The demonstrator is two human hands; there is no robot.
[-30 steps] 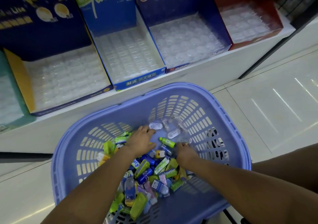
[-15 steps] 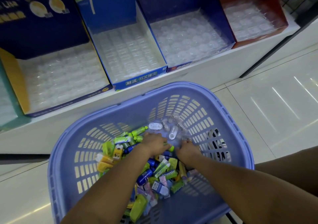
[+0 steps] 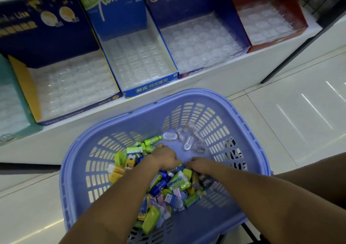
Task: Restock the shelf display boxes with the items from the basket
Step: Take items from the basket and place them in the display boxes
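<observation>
**Both hands down in the basket heap**

Two bare forearms reach in from 6 o'clock over the near rim of the basket (image 3: pixel 249 123), a lilac tub with slatted walls. The left hand (image 3: pixel 164 158) and right hand (image 3: pixel 201 166) sit close together, nearly touching, at the 12 o'clock edge of the items (image 3: pixel 168 197), a heap of small packs in green, blue, yellow and pink. The fingers of both curl down among the packs, and I cannot tell whether either grips one.

Just at 6 o'clock of the hands, a green pack (image 3: pixel 177 181) reads "kada"; its long axis runs 8 to 2 o'clock. At 11 o'clock of the left hand, a green bottle (image 3: pixel 152 140) lies flat with its cap pointing to 2 o'clock. At 1 o'clock, clear cases (image 3: pixel 187 143) lie on the basket's bare bottom. One oval case runs 9 to 3, another 7 to 1.

Farther off, the shelf (image 3: pixel 215 82) carries a row of boxes, each lined with a clear tray:
- At 10 o'clock is the navy box (image 3: pixel 24 86), with a yellow side wall.
- At 12 is the kada box (image 3: pixel 151 88), its front strip reading "解压 开关橡皮".
- At 1 is the blue box (image 3: pixel 155 17), marked "30" in a circle.
- At 2 is the red box (image 3: pixel 241 19).
</observation>
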